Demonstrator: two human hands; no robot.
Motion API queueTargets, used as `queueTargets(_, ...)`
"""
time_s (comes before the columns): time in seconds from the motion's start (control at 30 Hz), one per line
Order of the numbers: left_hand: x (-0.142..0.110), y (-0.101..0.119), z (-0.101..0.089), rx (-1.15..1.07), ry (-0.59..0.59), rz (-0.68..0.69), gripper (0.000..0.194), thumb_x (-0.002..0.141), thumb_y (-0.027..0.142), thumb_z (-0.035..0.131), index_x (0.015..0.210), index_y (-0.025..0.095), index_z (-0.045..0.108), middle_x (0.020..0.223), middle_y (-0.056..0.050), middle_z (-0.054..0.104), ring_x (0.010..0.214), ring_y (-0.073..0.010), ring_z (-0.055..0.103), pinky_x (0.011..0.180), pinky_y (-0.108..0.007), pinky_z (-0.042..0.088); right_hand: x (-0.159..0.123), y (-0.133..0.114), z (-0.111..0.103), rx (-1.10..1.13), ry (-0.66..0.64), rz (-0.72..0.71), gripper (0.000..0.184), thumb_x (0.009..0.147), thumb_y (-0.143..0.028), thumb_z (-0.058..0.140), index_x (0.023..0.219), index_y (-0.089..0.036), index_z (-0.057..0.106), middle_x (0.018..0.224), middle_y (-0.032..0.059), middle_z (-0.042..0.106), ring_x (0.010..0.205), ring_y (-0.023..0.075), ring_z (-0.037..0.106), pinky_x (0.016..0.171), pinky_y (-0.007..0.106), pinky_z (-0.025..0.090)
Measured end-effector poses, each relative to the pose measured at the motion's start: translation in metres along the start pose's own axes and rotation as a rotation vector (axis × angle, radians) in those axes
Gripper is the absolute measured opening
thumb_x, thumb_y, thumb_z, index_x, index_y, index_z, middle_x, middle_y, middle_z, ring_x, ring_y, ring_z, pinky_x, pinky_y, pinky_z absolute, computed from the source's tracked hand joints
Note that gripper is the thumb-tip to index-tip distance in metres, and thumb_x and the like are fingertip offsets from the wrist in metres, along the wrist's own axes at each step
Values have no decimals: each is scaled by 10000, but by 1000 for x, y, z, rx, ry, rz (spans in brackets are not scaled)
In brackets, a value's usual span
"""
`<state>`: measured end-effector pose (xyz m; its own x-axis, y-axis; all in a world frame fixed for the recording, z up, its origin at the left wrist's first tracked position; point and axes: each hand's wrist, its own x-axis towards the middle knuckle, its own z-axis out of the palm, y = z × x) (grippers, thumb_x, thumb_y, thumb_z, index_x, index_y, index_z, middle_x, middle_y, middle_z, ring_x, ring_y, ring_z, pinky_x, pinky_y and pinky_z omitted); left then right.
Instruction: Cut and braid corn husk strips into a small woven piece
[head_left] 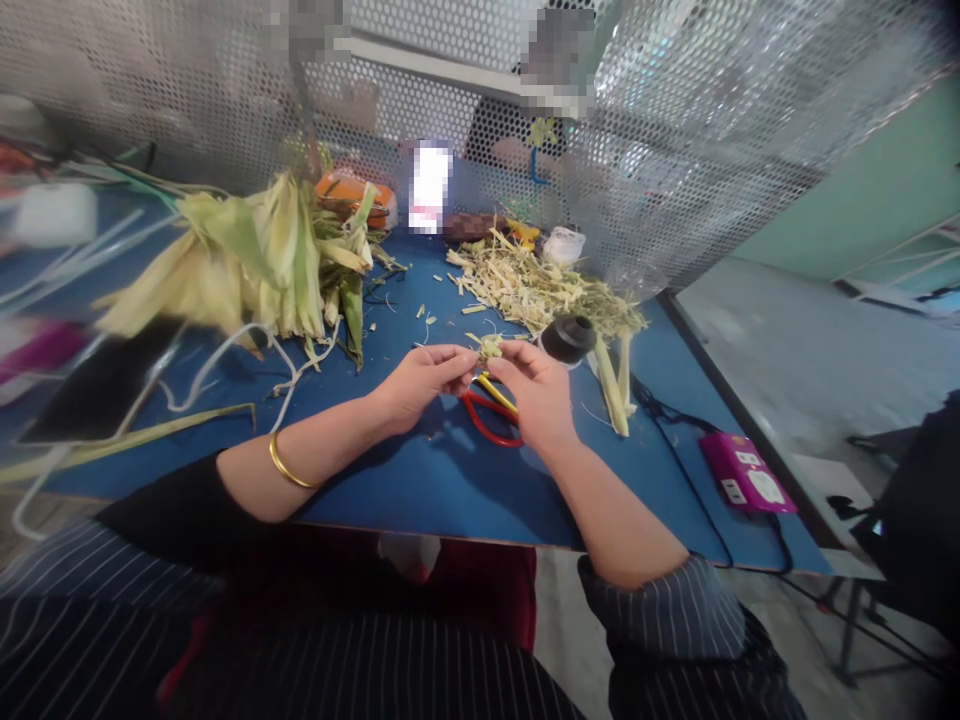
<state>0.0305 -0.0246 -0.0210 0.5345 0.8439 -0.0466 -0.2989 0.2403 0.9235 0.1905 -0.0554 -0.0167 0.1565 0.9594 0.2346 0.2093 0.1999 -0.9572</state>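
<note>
Between my two hands, over the middle of the table, is a small crumpled pale green corn-husk piece (490, 347). My right hand (538, 392) pinches it between thumb and fingertips. At its left side my left hand (427, 383) has thumb and fingers pressed together; whatever thin part lies in that pinch is too small to make out. Scissors with red handles (491, 432) lie on the table just beneath both hands, partly covered by them. A black-topped bottle or spool (568, 338) stands beside my right hand.
Corn husks (262, 250) are piled at left, and shredded trimmings (517, 275) at the back. A lit phone (430, 190) stands against the perforated metal screen (420, 95). A purple power strip (748, 472) with black cords sits at the right edge. White cable (217, 360) lies left.
</note>
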Motion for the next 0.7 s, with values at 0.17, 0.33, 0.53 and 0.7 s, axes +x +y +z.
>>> queueTargets(0.17,2,-1,-4,-216,-85,-89,258,835,376,626,826,120,661,618,33,430,561,-60,416,583,-204,372,5,-10,-17,-251,-4,-272,328,893,-279,471,1209,-279,560,1204,58,599,1045,180,606,915,380,495)
queueTargets(0.33,-2,1,-2,-193,-141,-170,314,852,421,586,791,119,644,547,58,320,495,-66,341,534,-220,351,5,-18,-21,-411,-138,-455,249,838,-244,587,1078,-277,646,1217,45,614,1192,219,535,1023,434,419)
queueTargets(0.53,-3,2,0,51,-108,-84,341,861,443,552,718,140,614,523,37,421,464,-64,374,505,-227,336,3,-14,-16,-380,-140,-337,106,812,-256,621,898,-222,674,957,34,702,933,193,639,907,388,466)
queueTargets(0.7,-4,5,3,248,19,47,246,729,357,719,816,149,621,668,-3,599,538,-76,510,552,-228,404,3,-12,-15,-326,-96,-302,79,773,-236,659,842,-210,686,874,11,700,847,165,631,841,333,474)
